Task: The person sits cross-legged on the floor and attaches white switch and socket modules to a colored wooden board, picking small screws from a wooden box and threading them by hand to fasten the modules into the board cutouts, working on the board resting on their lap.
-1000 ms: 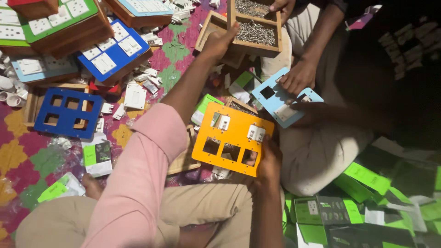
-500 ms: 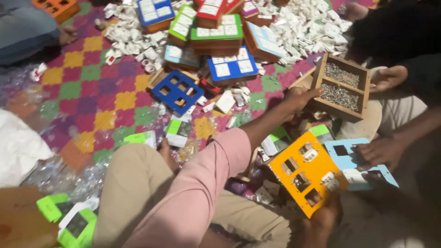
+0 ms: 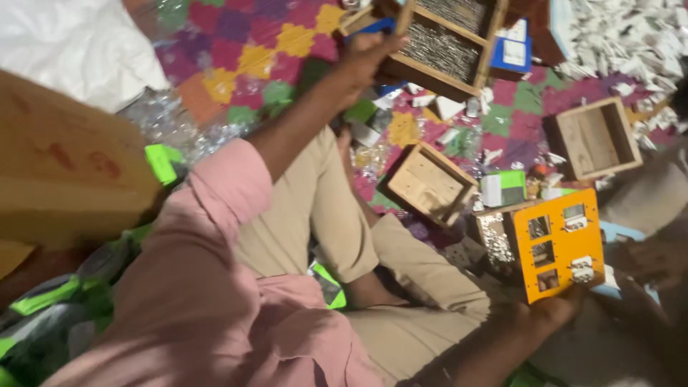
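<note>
My left hand (image 3: 367,59) reaches far out on a pink-sleeved arm and grips the near edge of a wooden tray (image 3: 446,49) full of small metal parts. The tray is tilted and lifted over the colourful mat (image 3: 244,54). My right hand (image 3: 550,309) holds the lower edge of an orange plate (image 3: 557,242) above my lap. The plate has rectangular cut-outs, and white switch pieces sit in some of them.
A small wooden box (image 3: 428,183) lies by my knee, an empty wooden box (image 3: 592,136) further right. A cardboard box (image 3: 64,165) and green packets (image 3: 163,162) are at the left. White parts (image 3: 623,36) are heaped at the top right. Another person's hand (image 3: 648,259) rests beside the orange plate.
The view has swung and tilted. My left hand, reaching towards the tray before, now grips its edge. The orange plate stays in my right hand.
</note>
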`<control>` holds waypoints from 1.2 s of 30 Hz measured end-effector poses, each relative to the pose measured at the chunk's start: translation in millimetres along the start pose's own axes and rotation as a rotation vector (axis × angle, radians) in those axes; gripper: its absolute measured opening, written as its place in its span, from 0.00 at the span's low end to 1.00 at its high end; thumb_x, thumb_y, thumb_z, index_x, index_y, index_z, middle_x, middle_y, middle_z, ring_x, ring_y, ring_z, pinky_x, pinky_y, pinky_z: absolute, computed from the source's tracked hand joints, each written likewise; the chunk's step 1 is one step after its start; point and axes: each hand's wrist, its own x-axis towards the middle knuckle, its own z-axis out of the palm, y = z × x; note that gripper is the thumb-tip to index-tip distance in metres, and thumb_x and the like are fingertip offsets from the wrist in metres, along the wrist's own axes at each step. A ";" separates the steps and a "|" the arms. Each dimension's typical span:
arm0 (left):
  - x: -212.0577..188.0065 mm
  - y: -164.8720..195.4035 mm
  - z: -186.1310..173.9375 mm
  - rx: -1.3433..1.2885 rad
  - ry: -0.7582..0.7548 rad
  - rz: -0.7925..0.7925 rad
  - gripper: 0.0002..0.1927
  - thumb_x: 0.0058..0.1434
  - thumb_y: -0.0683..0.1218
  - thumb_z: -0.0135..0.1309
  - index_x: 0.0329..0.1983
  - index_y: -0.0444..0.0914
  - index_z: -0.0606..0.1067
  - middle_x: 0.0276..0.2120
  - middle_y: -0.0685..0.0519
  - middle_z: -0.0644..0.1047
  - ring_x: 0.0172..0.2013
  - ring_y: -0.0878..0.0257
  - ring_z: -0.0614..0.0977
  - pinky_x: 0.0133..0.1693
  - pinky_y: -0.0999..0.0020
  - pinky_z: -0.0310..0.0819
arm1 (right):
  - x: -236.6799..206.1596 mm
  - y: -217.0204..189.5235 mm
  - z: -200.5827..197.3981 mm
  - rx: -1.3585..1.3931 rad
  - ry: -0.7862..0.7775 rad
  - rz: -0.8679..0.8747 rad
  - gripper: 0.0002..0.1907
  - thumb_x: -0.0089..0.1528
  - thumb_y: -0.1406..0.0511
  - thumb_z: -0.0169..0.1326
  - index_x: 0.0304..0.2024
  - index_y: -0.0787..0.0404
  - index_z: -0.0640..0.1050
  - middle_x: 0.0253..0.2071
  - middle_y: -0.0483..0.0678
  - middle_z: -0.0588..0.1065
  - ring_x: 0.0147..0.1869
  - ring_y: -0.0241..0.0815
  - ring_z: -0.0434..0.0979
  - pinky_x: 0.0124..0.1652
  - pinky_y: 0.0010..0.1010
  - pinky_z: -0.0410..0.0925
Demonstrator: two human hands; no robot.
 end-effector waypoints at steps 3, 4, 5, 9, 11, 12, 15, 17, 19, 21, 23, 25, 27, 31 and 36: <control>-33.5 31.8 -80.8 0.074 0.127 0.040 0.27 0.59 0.58 0.64 0.47 0.32 0.78 0.39 0.48 0.80 0.39 0.60 0.84 0.37 0.61 0.89 | -14.1 9.1 35.6 -0.087 0.006 0.022 0.32 0.70 0.50 0.43 0.71 0.60 0.69 0.69 0.53 0.72 0.68 0.52 0.76 0.63 0.47 0.74; -41.4 37.6 -104.6 0.050 0.166 0.046 0.27 0.58 0.58 0.64 0.49 0.33 0.77 0.42 0.48 0.79 0.42 0.60 0.83 0.38 0.61 0.88 | -16.9 13.8 41.0 -0.115 0.009 0.016 0.32 0.71 0.50 0.43 0.70 0.60 0.69 0.68 0.53 0.72 0.67 0.51 0.76 0.62 0.46 0.73; -48.2 40.1 -127.5 0.026 0.204 0.051 0.28 0.58 0.58 0.64 0.51 0.33 0.76 0.45 0.48 0.78 0.44 0.60 0.83 0.39 0.60 0.87 | -17.8 17.2 43.7 -0.153 0.020 0.012 0.31 0.71 0.50 0.43 0.70 0.60 0.69 0.67 0.53 0.73 0.66 0.51 0.76 0.61 0.45 0.73; -49.3 39.1 -213.5 0.019 0.357 0.034 0.29 0.60 0.57 0.64 0.54 0.32 0.75 0.48 0.47 0.75 0.48 0.56 0.80 0.45 0.56 0.85 | -11.8 30.8 37.7 -0.258 0.074 -0.014 0.30 0.71 0.50 0.43 0.69 0.60 0.69 0.64 0.52 0.73 0.62 0.49 0.75 0.58 0.43 0.73; -44.0 30.1 -248.3 -0.036 0.413 0.023 0.29 0.61 0.56 0.65 0.54 0.30 0.74 0.48 0.45 0.74 0.49 0.53 0.80 0.47 0.54 0.83 | -7.7 36.2 32.2 -0.309 0.118 -0.026 0.29 0.72 0.50 0.44 0.68 0.60 0.70 0.63 0.52 0.73 0.60 0.48 0.75 0.56 0.42 0.72; -38.6 27.9 -263.8 -0.062 0.431 0.017 0.29 0.61 0.56 0.65 0.54 0.30 0.74 0.48 0.44 0.75 0.49 0.51 0.81 0.48 0.54 0.83 | -5.4 39.6 30.0 -0.331 0.137 -0.035 0.29 0.72 0.50 0.44 0.68 0.60 0.70 0.62 0.51 0.73 0.59 0.48 0.75 0.55 0.41 0.72; -19.6 21.1 -304.0 -0.122 0.505 0.019 0.29 0.60 0.54 0.65 0.55 0.30 0.73 0.48 0.45 0.72 0.49 0.51 0.78 0.49 0.50 0.82 | 3.5 48.6 29.9 -0.396 0.195 -0.053 0.28 0.72 0.50 0.44 0.67 0.60 0.70 0.60 0.51 0.73 0.56 0.46 0.75 0.52 0.40 0.72; 1.5 21.3 -327.9 -0.154 0.550 0.041 0.28 0.61 0.53 0.65 0.56 0.30 0.72 0.48 0.46 0.70 0.49 0.52 0.76 0.50 0.48 0.82 | 14.1 61.1 33.0 -0.432 0.247 -0.061 0.27 0.72 0.51 0.44 0.66 0.60 0.70 0.59 0.50 0.74 0.54 0.45 0.75 0.51 0.38 0.71; 18.8 17.1 -347.4 -0.192 0.604 0.054 0.28 0.63 0.52 0.65 0.55 0.28 0.71 0.48 0.45 0.67 0.48 0.52 0.74 0.51 0.46 0.81 | 25.8 71.2 37.9 -0.475 0.290 -0.053 0.26 0.73 0.51 0.45 0.66 0.60 0.71 0.57 0.50 0.74 0.52 0.44 0.75 0.49 0.37 0.71; 38.2 19.2 -366.3 -0.266 0.631 0.043 0.26 0.64 0.51 0.63 0.55 0.28 0.71 0.50 0.42 0.70 0.50 0.47 0.78 0.52 0.46 0.81 | 38.5 82.8 43.3 -0.510 0.330 -0.060 0.26 0.73 0.51 0.45 0.65 0.60 0.71 0.56 0.49 0.74 0.50 0.43 0.74 0.47 0.36 0.71; 55.7 24.3 -383.3 -0.290 0.652 0.049 0.26 0.64 0.51 0.62 0.55 0.27 0.72 0.50 0.41 0.71 0.51 0.46 0.78 0.53 0.45 0.80 | 48.5 94.2 47.8 -0.543 0.370 -0.062 0.25 0.73 0.51 0.45 0.64 0.59 0.71 0.54 0.49 0.74 0.49 0.43 0.74 0.45 0.35 0.70; 71.2 29.8 -396.2 -0.267 0.667 0.068 0.25 0.63 0.50 0.62 0.54 0.27 0.72 0.48 0.41 0.71 0.50 0.47 0.76 0.52 0.43 0.80 | 57.8 105.1 52.2 -0.568 0.400 -0.059 0.24 0.74 0.51 0.46 0.64 0.59 0.71 0.53 0.48 0.74 0.47 0.42 0.74 0.43 0.34 0.70; 83.7 33.7 -405.6 -0.283 0.702 0.038 0.24 0.63 0.50 0.61 0.54 0.30 0.71 0.49 0.42 0.73 0.50 0.48 0.79 0.50 0.46 0.81 | 64.4 114.8 55.8 -0.588 0.420 -0.054 0.24 0.74 0.51 0.46 0.63 0.59 0.71 0.52 0.48 0.74 0.45 0.41 0.74 0.42 0.32 0.70; 100.7 31.6 -415.5 0.084 0.791 -0.062 0.23 0.68 0.54 0.55 0.55 0.31 0.73 0.46 0.45 0.75 0.45 0.55 0.82 0.44 0.60 0.85 | 72.4 127.9 60.6 -0.628 0.432 -0.054 0.22 0.74 0.52 0.46 0.62 0.59 0.72 0.49 0.47 0.75 0.41 0.39 0.74 0.38 0.30 0.69; 103.5 43.3 -399.7 0.623 0.867 -0.134 0.19 0.72 0.51 0.56 0.51 0.28 0.76 0.41 0.45 0.78 0.38 0.57 0.81 0.38 0.65 0.83 | 54.5 120.0 49.4 -0.647 0.373 -0.050 0.21 0.75 0.52 0.47 0.60 0.59 0.73 0.45 0.46 0.75 0.36 0.37 0.73 0.34 0.27 0.68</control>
